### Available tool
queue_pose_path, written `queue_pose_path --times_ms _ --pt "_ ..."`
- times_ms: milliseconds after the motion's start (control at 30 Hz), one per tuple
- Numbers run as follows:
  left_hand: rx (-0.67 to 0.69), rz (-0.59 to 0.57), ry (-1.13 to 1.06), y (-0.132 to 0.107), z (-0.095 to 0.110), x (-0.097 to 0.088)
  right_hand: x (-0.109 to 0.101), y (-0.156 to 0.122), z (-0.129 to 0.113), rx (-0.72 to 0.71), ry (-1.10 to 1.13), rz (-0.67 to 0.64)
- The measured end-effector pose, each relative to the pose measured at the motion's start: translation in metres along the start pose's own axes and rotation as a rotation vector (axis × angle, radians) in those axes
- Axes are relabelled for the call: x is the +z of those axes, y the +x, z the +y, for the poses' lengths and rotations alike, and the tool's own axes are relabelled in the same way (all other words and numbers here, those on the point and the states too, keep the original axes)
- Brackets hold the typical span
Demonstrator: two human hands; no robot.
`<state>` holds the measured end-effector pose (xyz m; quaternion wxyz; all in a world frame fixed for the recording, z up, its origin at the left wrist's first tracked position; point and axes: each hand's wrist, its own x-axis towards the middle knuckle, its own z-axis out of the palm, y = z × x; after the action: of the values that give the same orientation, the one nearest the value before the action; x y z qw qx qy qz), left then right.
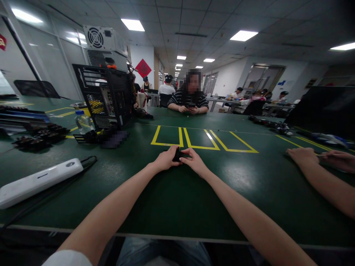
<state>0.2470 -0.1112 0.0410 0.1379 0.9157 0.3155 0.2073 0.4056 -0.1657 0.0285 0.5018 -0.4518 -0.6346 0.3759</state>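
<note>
Both my arms reach out over a dark green table (177,199). My left hand (167,159) and my right hand (194,160) meet near the table's middle and pinch a small black object (178,154) between their fingers. The object is mostly hidden by my fingers, so I cannot make out what it is. Just beyond my hands lie three yellow taped rectangles (199,139) on the table top.
An open black computer case (107,96) stands at the left with a water bottle (83,122) and black parts (39,136) beside it. A white power strip (39,181) lies near left. Another person's hands (318,157) rest at the right. A person in a striped shirt (188,99) sits opposite.
</note>
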Motion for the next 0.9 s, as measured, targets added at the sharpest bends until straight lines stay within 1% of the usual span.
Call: queue_pose_path --times_ms 133,233,300,467,633,767,833,900 --pt "-0.013 -0.004 -0.007 0.002 0.000 0.000 -0.002 0.003 0.007 -0.019 -0.058 0.010" --pt "-0.058 -0.033 -0.042 0.007 -0.004 -0.001 -0.007 0.003 0.012 0.036 -0.249 0.092" --pt "-0.095 -0.064 -0.074 0.010 -0.007 -0.002 -0.011 0.002 0.014 0.083 -0.361 0.122" --pt "-0.080 -0.095 -0.143 0.012 -0.012 -0.004 -0.011 0.002 0.013 0.064 -0.484 0.104" --pt "-0.084 -0.088 -0.128 0.014 -0.010 -0.004 -0.008 0.003 0.011 0.055 -0.514 0.100" --pt "-0.047 -0.100 0.016 0.015 -0.001 -0.009 -0.017 0.002 0.005 0.057 -0.475 0.066" --pt "0.008 -0.153 0.107 0.014 0.009 -0.013 -0.024 0.001 0.000 0.076 -0.462 0.053" --pt "0.080 -0.217 0.168 0.014 0.021 -0.015 -0.032 0.000 -0.006 0.081 -0.465 -0.002"
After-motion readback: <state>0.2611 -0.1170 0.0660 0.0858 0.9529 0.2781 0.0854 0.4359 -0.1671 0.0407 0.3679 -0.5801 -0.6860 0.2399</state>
